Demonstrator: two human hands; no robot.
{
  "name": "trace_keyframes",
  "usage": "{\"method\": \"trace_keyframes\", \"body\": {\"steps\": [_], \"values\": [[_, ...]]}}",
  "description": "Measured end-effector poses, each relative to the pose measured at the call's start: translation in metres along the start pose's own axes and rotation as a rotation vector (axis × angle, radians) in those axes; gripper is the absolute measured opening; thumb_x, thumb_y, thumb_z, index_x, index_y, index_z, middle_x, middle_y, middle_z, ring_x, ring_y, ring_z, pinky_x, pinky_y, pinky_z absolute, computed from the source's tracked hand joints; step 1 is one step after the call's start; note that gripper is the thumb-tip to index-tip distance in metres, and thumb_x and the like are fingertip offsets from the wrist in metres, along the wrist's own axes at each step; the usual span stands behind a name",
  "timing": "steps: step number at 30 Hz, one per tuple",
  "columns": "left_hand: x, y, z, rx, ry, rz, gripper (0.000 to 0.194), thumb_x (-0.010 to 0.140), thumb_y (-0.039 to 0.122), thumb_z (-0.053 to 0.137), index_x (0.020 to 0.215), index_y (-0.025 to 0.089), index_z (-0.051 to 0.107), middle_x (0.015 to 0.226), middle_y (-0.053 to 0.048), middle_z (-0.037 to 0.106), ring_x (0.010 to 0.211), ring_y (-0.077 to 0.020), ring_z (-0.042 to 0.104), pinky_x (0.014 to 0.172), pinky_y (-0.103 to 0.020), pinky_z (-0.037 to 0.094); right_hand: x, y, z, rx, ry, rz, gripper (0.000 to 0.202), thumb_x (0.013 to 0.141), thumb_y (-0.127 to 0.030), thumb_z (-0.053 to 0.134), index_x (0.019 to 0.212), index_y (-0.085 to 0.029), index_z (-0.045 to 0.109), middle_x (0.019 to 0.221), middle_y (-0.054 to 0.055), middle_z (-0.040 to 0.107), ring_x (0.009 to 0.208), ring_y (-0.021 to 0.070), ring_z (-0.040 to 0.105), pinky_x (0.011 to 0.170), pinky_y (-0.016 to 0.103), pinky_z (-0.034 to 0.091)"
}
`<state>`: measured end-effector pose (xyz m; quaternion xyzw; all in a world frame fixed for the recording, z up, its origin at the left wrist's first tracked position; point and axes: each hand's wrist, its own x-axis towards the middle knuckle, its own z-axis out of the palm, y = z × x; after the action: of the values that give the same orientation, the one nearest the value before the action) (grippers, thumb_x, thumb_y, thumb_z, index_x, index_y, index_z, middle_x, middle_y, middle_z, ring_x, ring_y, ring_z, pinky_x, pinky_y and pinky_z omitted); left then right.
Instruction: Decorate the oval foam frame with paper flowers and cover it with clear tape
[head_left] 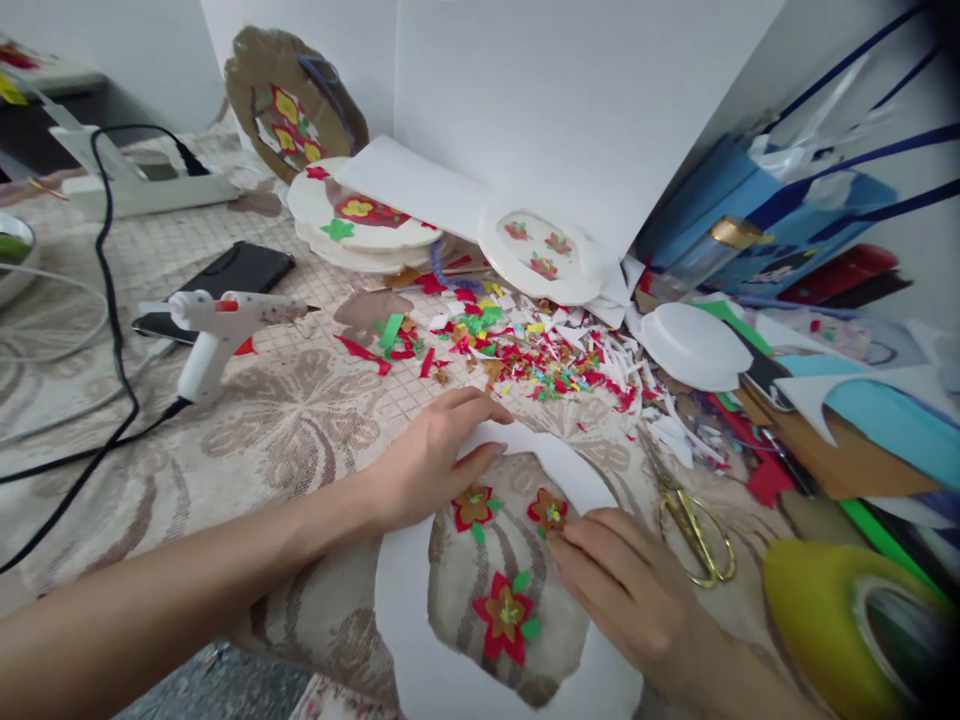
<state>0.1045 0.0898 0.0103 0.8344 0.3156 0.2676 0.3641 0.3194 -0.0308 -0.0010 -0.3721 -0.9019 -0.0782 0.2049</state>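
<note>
Down at the near edge of the bench (285,420) we've got a white paper ring (420,600) lying flat on the patterned cloth, with three red paper flowers along its inner edge. Our left hand (431,460) rests flat on the ring's upper rim, fingers spread, its grip holding nothing, just pressing the paper down. Our right hand (630,585) has its fingertips (559,540) touching the upper right flower (548,510), pressing rather than pinching, as far as we can tell. Gold scissors (694,525) lie just right of that hand. A white glue gun (217,325) sits well off to the left, and colourful paper scraps (525,350) are scattered behind.
</note>
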Motion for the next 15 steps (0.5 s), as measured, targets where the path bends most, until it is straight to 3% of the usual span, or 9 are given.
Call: {"method": "trace_keyframes", "body": {"steps": [7,15], "values": [[-0.0028,0.0002,0.0016,0.002,-0.016,0.021,0.024,0.083,0.011,0.05,0.106,0.014,0.058,0.108,-0.01,0.061,0.104,-0.0203,0.056,0.094,-0.037,0.045,0.0058,-0.0001,-0.0012,-0.014,-0.007,0.0,0.026,0.091,-0.007,0.039,0.094,-0.009,0.065,0.088,0.01,0.063,0.085,0.0207,0.051,0.077,0.035,0.047],[-0.0033,0.002,0.0003,0.009,0.001,0.034,0.024,0.082,0.011,0.05,0.104,0.017,0.059,0.107,-0.009,0.061,0.104,-0.0216,0.056,0.094,-0.04,0.046,0.0029,0.0002,0.0014,-0.031,-0.031,-0.002,0.019,0.085,-0.004,0.049,0.094,-0.01,0.065,0.087,0.009,0.063,0.085,0.0215,0.052,0.078,0.037,0.046]]}}
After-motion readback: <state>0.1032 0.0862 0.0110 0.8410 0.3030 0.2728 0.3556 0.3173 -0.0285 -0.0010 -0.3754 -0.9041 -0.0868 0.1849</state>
